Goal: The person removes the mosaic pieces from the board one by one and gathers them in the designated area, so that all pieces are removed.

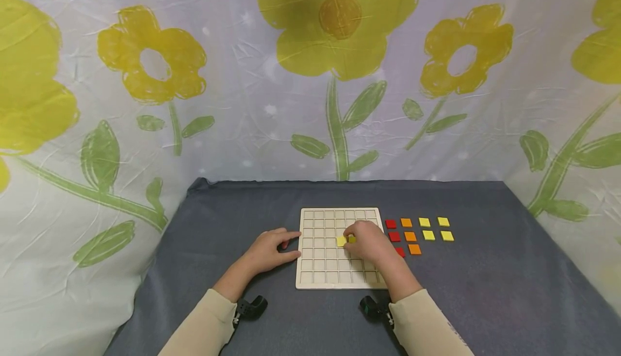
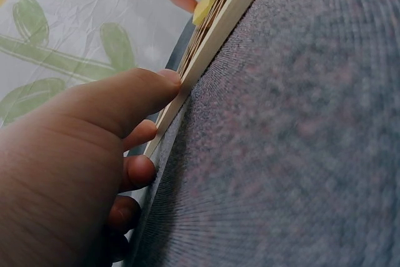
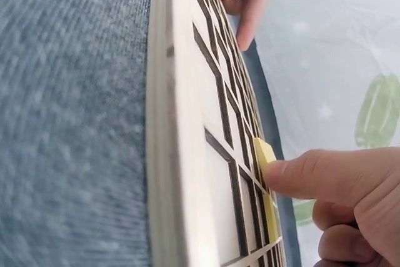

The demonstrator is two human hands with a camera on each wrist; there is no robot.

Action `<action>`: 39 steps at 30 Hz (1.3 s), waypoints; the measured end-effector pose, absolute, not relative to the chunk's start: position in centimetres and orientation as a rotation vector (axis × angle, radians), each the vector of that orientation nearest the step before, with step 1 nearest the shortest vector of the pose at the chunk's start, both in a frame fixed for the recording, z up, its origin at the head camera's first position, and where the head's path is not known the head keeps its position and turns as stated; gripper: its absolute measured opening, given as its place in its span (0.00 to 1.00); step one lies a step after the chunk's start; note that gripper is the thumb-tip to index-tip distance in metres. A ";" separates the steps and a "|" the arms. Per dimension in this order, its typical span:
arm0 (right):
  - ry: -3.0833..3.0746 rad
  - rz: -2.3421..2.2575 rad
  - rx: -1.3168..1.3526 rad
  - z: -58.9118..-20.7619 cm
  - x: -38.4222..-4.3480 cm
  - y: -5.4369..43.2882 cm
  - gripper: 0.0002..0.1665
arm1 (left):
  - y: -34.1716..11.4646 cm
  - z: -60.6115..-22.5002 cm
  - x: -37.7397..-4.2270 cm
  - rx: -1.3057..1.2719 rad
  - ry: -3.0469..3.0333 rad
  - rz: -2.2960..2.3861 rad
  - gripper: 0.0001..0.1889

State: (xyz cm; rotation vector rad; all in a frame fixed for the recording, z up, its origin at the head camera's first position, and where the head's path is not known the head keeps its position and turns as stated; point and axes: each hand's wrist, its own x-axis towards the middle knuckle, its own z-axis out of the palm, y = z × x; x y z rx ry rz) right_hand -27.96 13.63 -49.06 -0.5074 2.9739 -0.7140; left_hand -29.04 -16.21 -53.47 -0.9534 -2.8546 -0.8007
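A square wooden board (image 1: 317, 269) with a grid of recessed cells lies on the dark cloth. My right hand (image 1: 371, 242) is over its middle, pinching a yellow square tile (image 1: 342, 241) with thumb and fingertips. In the right wrist view the thumb touches that yellow tile, which stands slightly proud of the grid. A second yellow tile (image 3: 270, 217) lies in the grid beside it, partly hidden under the hand in the head view. My left hand (image 1: 270, 250) rests at the board's left edge, its thumb and relaxed fingers touching the rim.
Right of the board, loose square tiles lie in columns: red tiles (image 1: 394, 236), orange tiles (image 1: 409, 236) and yellow tiles (image 1: 428, 235). The right hand partly covers the nearest red one. A flower-printed curtain (image 1: 233, 129) hangs behind and beside the cloth-covered table (image 1: 485, 291).
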 end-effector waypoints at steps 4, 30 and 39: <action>2.974 -0.745 -0.519 -48.9 -27.9 13.7 0.13 | -16.2 -53.7 -29.1 -0.955 -2.851 -0.802 0.28; 2.881 -1.107 -0.423 -43.4 -26.8 19.7 0.15 | -16.3 -53.7 -29.1 -0.963 -2.850 -0.814 0.28; 2.852 -1.158 -0.302 -42.2 -26.2 22.7 0.17 | -16.2 -53.8 -29.1 -0.941 -2.860 -0.818 0.28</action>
